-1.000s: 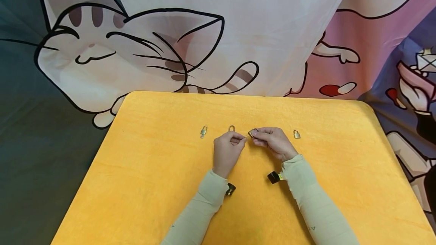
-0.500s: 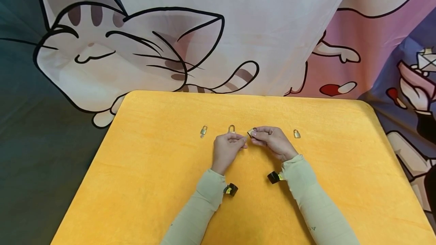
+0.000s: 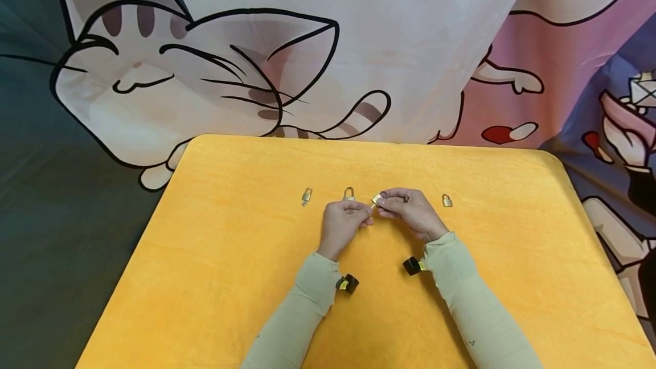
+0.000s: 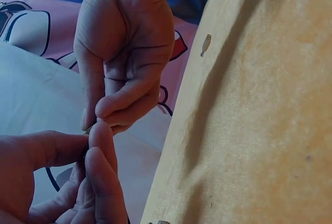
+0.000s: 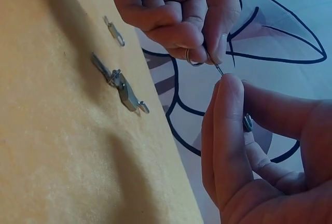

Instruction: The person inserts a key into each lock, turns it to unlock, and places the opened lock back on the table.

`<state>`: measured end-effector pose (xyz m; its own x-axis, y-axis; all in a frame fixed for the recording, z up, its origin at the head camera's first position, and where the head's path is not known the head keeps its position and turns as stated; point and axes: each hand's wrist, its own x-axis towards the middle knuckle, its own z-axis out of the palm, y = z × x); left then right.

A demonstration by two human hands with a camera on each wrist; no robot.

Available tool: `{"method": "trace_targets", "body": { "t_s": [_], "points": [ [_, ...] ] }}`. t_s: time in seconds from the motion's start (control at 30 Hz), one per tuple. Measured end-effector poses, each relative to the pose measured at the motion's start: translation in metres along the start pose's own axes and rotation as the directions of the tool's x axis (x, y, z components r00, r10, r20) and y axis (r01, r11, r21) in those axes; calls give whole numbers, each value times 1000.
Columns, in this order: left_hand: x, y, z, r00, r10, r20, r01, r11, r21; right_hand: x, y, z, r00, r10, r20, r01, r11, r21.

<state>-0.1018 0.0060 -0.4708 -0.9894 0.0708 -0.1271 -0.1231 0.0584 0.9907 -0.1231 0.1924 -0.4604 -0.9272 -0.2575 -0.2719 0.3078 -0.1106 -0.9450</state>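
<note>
My left hand (image 3: 344,225) pinches a small key (image 5: 220,69) between thumb and forefinger; a thin metal ring (image 5: 191,58) hangs at those fingers. Facing it, my right hand (image 3: 414,210) holds a small brass padlock (image 3: 377,199) with thumb and fingertips, and part of its shackle (image 5: 248,123) shows behind the thumb in the right wrist view. The key's tip is right at the right fingertips, where the fingers hide most of the lock. Just beyond the left hand, a larger padlock (image 3: 349,193) lies on the table, partly covered in the head view.
A padlock (image 3: 307,196) lies on the left of the yellow table (image 3: 230,244), and another padlock (image 3: 447,201) lies to the right. In the right wrist view, a key (image 5: 99,64) lies at the larger padlock. A printed cat curtain (image 3: 410,61) hangs behind the table.
My left hand has shifted slightly right, its fingers rearranged on the key. The padlock in my right hand has tilted a little; the padlocks on the table stay put.
</note>
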Motion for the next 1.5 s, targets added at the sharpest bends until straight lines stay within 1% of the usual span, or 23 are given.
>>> {"method": "trace_targets", "body": {
  "t_s": [0.2, 0.3, 0.37, 0.4, 0.43, 0.5, 0.57, 0.67, 0.77, 0.83, 0.93, 1.0, 1.07, 1.1, 1.17, 1.2, 1.23, 1.27, 1.33, 1.4, 1.5],
  "points": [
    [2, -1, 1, 1000, -15, 5, 15, 1000, -8, -1, -4, 1, 1000, 1, 1, -1, 999, -40],
    [1, -1, 1, 1000, 12, -18, -11, 998, 66, 1, -4, 2, 999, 21, -25, -22, 999, -45],
    [1, 0, 2, 997, 62, -44, -55, 989, 139, 2, -3, 2, 998, 37, -47, -39, 998, -47],
    [0, 0, 2, 993, 99, -59, -86, 978, 191, 2, -3, 2, 997, 47, -61, -49, 998, -45],
    [0, 1, 2, 987, 143, -72, -122, 963, 241, 2, -3, 2, 996, 54, -69, -57, 997, -48],
    [-1, 1, 3, 970, 226, -87, -188, 931, 312, 2, -2, 2, 995, 65, -82, -69, 997, -44],
    [-1, 2, 4, 944, 317, -89, -260, 885, 386, 3, -2, 3, 993, 74, -90, -78, 996, -40],
    [-2, 0, 5, 901, 426, -78, -348, 819, 457, 3, -1, 3, 992, 82, -96, -86, 996, -34],
    [-4, 0, 7, 850, 523, -61, -415, 737, 533, 3, -1, 3, 992, 86, -96, -90, 995, -40],
    [-5, 0, 8, 813, 581, -37, -446, 663, 602, 3, -1, 2, 992, 91, -91, -94, 995, -40],
    [-8, 2, 10, 759, 650, 23, -470, 524, 711, 3, -2, 2, 991, 104, -85, -106, 994, -26],
    [-10, 4, 11, 727, 683, 61, -472, 434, 767, 2, -2, 2, 991, 111, -76, -112, 994, -14],
    [-11, 6, 13, 704, 703, 96, -476, 367, 799, 2, -3, 2, 990, 119, -70, -119, 993, 1],
    [-11, 7, 13, 695, 711, 111, -480, 343, 807, 2, -3, 2, 990, 120, -68, -120, 993, 9],
    [-11, 9, 14, 681, 719, 137, -488, 306, 818, 2, -3, 2, 990, 122, -66, -121, 992, 26],
    [-11, 10, 15, 677, 721, 149, -492, 293, 820, 2, -3, 2, 990, 124, -67, -122, 992, 34],
    [-11, 11, 15, 677, 719, 158, -496, 288, 819, 2, -2, 3, 990, 125, -69, -123, 992, 40],
    [-10, 11, 15, 679, 715, 164, -498, 286, 819, 3, -2, 3, 989, 126, -72, -123, 991, 47],
    [-10, 10, 14, 692, 703, 167, -494, 292, 819, 3, -1, 3, 989, 128, -75, -124, 990, 59],
    [-11, 9, 13, 710, 686, 158, -491, 322, 809, 3, 0, 2, 989, 127, -71, -123, 990, 68],
    [-11, 7, 11, 732, 667, 137, -493, 381, 782, 2, 0, 1, 990, 123, -63, -118, 991, 69]
  ]
}}
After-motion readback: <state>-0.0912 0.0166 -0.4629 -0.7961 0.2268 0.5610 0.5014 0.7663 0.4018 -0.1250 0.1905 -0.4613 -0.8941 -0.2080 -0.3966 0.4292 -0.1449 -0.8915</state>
